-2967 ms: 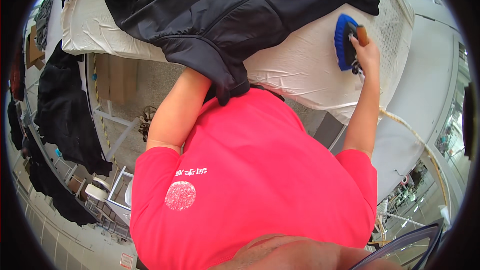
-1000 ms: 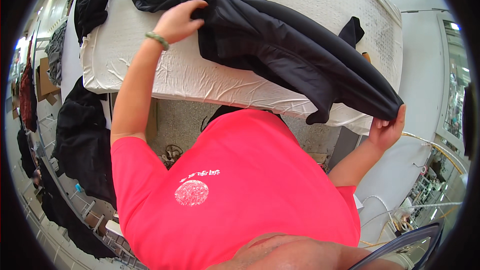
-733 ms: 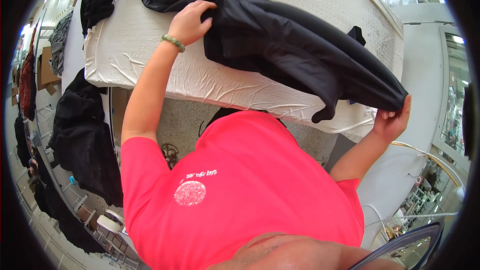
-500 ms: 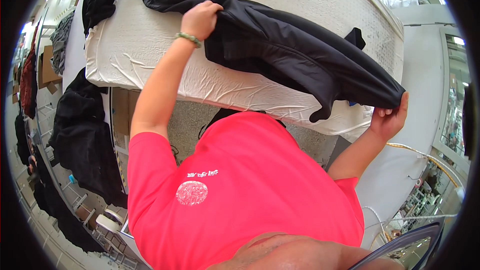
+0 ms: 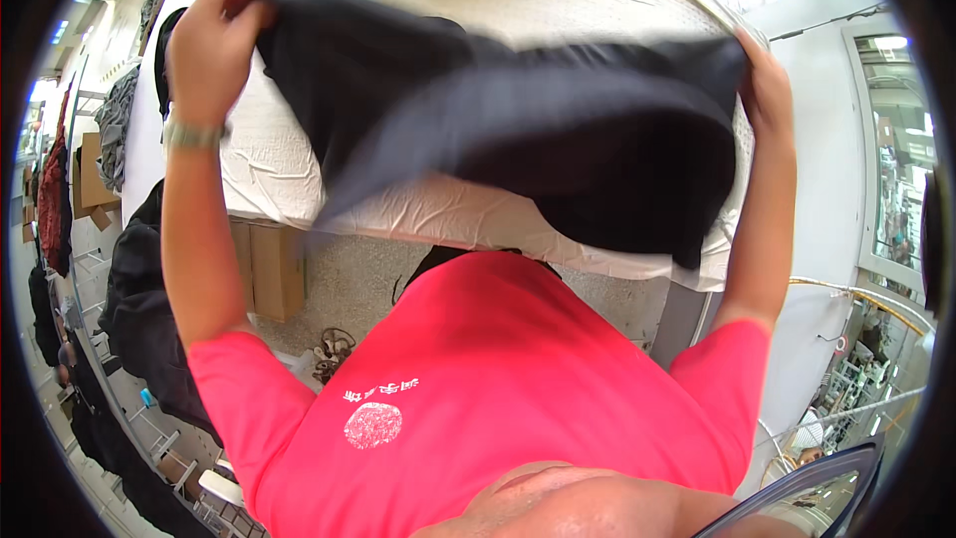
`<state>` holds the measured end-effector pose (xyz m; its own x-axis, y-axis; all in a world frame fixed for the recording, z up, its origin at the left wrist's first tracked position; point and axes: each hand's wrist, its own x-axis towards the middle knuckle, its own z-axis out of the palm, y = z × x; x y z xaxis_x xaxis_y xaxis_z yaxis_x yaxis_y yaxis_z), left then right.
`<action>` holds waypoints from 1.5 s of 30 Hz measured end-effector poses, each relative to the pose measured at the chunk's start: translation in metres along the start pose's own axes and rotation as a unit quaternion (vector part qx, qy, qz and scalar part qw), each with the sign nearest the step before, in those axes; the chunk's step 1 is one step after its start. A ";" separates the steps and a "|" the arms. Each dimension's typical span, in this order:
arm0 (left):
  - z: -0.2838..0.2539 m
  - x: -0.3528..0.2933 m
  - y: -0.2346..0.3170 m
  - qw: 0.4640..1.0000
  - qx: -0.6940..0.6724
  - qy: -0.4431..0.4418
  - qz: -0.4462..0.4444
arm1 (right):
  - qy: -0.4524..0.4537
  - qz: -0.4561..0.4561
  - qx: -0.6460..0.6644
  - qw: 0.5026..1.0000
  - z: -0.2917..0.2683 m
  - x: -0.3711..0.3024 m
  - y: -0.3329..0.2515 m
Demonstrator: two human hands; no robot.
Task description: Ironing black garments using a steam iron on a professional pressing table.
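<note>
A black garment point(image 5: 617, 159) is stretched between my two hands, lifted over a table with a wrinkled white cover point(image 5: 468, 214). Its middle is smeared by motion and its lower edges swing loose, so the exact kind of garment cannot be made out. My left hand point(image 5: 212, 55), with a bracelet point(image 5: 194, 133) at its wrist, pinches the upper left corner, fingers closed. At the other end, my right hand point(image 5: 767, 85) grips the upper right edge; its fingers are partly hidden behind the cloth.
Dark cloth point(image 5: 149, 309) hangs off the table's left side, near a cardboard box point(image 5: 276, 269) below. Grey cloth point(image 5: 118, 130) lies farther left. To the right stand a pale wall with a window point(image 5: 901, 159) and a yellowish cable point(image 5: 861, 297).
Both hands have risen, the left moving outward to the garment's far left end. The garment, which lay largely on the table, is now raised and swinging.
</note>
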<state>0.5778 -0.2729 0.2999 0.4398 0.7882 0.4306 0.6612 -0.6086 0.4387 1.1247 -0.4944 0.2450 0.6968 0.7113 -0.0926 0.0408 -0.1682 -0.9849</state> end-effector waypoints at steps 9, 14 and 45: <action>-0.072 -0.002 -0.025 0.977 -0.024 0.211 0.005 | 0.132 -0.429 -0.271 0.851 0.012 0.025 -0.088; -0.015 -0.072 -0.015 0.987 0.034 0.093 -0.125 | 0.048 -0.120 -0.127 0.984 0.032 0.042 0.004; 0.232 -0.307 -0.101 0.803 -0.131 -0.091 -0.575 | -0.194 0.335 0.182 0.904 -0.005 -0.074 0.272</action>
<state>0.5169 -0.4316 -0.0596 -0.2722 0.8287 -0.4891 0.5535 0.5506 0.6249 1.0878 -0.5962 -0.0151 0.1713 0.7310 -0.6605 -0.5838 -0.4648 -0.6658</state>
